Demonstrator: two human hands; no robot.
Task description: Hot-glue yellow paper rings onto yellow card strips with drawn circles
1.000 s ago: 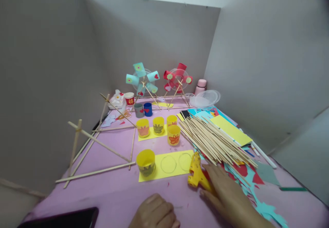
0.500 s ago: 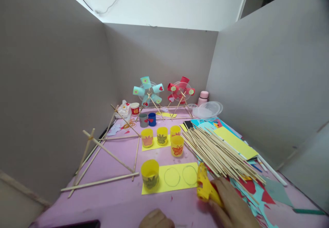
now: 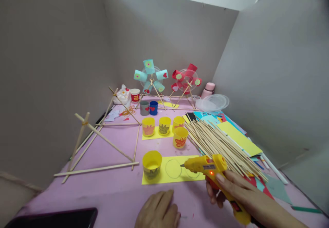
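Over the circle-marked yellow card, you hold one yellow glue gun, right hand grip wrapped round its handle; left hand nearby, grip indeterminable.

At the bottom centre of the frame, the left grip is a bare hand, with a dark reddish patch at one fingertip, too small to make out. At lower right, the right grip is bare too, slender-fingered, its forearm uncovered.
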